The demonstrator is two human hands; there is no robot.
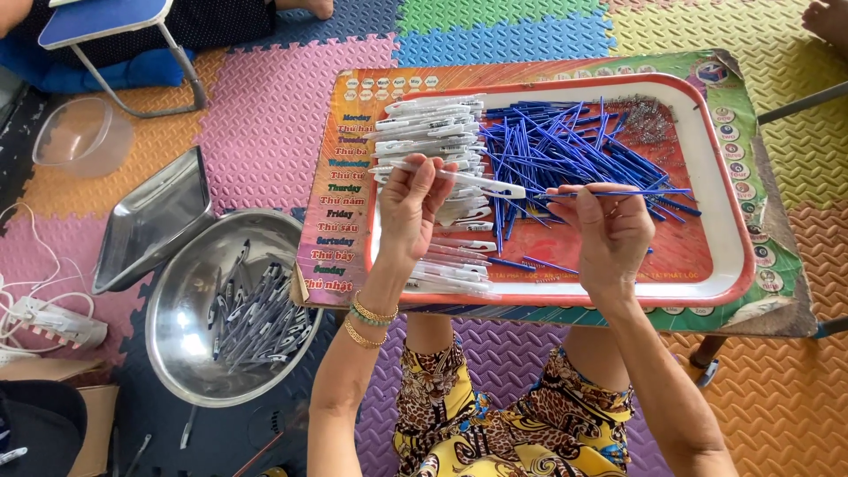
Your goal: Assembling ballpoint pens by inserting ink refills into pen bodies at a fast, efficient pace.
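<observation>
My left hand [413,210] grips a white pen barrel [473,182] that points right, over the red tray [726,208]. My right hand [612,225] pinches a thin blue refill [632,192] held level, its tip meeting the barrel's open end. Beneath my left hand lies a heap of white pen barrels [433,128]. A pile of blue refills [565,146] covers the tray's middle. Small metal springs [649,119] sit at the tray's far right corner.
The tray rests on a low colourful table [340,190]. A round steel bowl [181,300] with several finished pens stands on the floor at left, beside a tilted steel tray [150,216] and a clear plastic tub [79,132]. Foam mats cover the floor.
</observation>
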